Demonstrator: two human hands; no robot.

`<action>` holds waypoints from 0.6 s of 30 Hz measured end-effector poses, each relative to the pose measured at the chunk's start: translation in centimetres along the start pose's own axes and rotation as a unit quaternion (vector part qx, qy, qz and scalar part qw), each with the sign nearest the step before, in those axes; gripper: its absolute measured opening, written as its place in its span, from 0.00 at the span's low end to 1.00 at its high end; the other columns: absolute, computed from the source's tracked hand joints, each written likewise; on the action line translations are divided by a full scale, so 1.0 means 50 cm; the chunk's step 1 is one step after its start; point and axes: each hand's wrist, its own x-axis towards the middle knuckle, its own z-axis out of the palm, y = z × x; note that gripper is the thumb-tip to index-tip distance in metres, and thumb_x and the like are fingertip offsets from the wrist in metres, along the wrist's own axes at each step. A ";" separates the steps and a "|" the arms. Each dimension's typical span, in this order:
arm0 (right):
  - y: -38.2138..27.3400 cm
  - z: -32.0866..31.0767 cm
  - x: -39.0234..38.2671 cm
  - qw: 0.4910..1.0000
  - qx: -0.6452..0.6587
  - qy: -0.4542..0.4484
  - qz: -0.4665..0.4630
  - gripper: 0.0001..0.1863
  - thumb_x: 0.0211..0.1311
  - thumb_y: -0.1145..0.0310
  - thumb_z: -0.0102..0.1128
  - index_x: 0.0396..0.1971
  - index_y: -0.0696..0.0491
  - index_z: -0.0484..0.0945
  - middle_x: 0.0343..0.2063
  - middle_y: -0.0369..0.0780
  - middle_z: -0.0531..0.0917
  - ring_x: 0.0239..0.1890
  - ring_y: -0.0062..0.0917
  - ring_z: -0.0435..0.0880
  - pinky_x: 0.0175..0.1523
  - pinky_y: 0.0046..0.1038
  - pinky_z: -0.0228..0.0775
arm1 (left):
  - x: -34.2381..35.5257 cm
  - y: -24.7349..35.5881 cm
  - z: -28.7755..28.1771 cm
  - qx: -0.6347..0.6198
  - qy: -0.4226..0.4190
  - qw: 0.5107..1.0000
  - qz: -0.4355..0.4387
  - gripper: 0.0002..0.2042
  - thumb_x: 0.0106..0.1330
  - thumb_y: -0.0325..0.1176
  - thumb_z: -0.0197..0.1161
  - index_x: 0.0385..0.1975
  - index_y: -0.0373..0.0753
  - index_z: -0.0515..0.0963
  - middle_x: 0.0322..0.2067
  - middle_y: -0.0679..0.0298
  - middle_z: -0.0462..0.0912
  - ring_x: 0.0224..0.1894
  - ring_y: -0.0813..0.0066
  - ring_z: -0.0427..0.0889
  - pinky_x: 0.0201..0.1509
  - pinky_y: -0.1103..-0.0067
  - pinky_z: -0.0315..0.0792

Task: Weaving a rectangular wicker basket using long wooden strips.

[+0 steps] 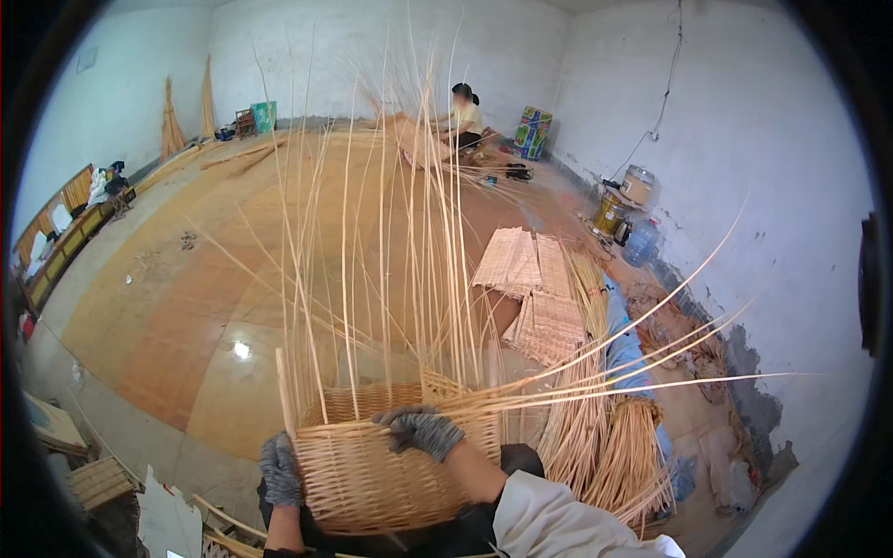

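A half-woven wicker basket (372, 474) rests in front of me with many long thin willow rods (391, 242) standing up from its rim. My left hand (279, 468), in a grey knit glove, grips the basket's left wall. My right hand (423, 430), also gloved, lies over the near right rim and presses on a bunch of rods (605, 372) bent out to the right.
Flat woven mats (530, 279) and bundles of cut willow (605, 446) lie on the floor to the right. Another person (462, 116) sits weaving by the far wall. Jars and a water bottle (625, 219) stand along the right wall. A small wicker piece (100, 481) sits at lower left.
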 end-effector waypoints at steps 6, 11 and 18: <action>0.001 -0.001 0.003 1.000 0.006 0.014 0.014 0.09 0.49 0.75 0.58 0.32 0.61 0.76 0.44 0.46 0.75 0.26 0.32 0.81 0.31 0.31 0.77 | -0.001 -0.005 0.002 0.030 -0.022 0.999 0.022 0.14 0.59 0.36 0.56 0.34 0.28 0.72 0.32 0.57 0.73 0.36 0.69 0.72 0.42 0.76 0.67; 0.001 0.000 0.001 1.000 0.015 -0.009 0.002 0.09 0.49 0.75 0.58 0.32 0.61 0.76 0.45 0.46 0.74 0.25 0.32 0.80 0.31 0.31 0.77 | -0.003 0.001 0.003 0.006 -0.002 1.000 -0.009 0.15 0.57 0.35 0.58 0.36 0.28 0.72 0.33 0.58 0.73 0.37 0.69 0.72 0.44 0.76 0.67; 0.002 -0.003 0.000 1.000 0.021 0.007 0.010 0.09 0.49 0.75 0.58 0.33 0.61 0.76 0.44 0.46 0.75 0.25 0.32 0.81 0.30 0.30 0.76 | -0.003 0.025 0.010 -0.007 -0.002 1.000 -0.015 0.13 0.57 0.34 0.59 0.35 0.29 0.72 0.32 0.59 0.75 0.35 0.73 0.73 0.41 0.78 0.68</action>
